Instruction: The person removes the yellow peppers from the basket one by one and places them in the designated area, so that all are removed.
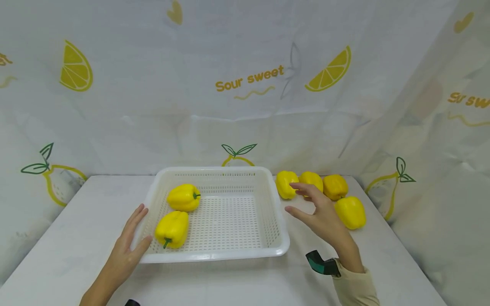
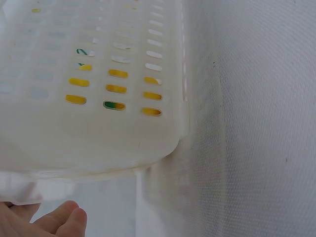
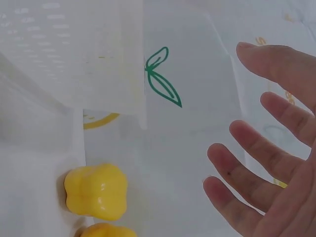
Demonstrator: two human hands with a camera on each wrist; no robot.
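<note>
A white plastic basket with slotted walls stands on the table, holding two yellow bell peppers on its left side: one farther back, the other nearer, both with green stems. My left hand rests against the basket's left rim, fingers extended and thumb by the near corner. In the left wrist view, yellow shows through the slots, and only part of the left hand appears under the rim. My right hand hovers right of the basket, fingers spread and holding nothing, close to a yellow bell pepper.
More yellow peppers lie right of the basket: one at the back, an orange-tinged one beside it and one nearer. A lemon-print cloth hangs behind the white table.
</note>
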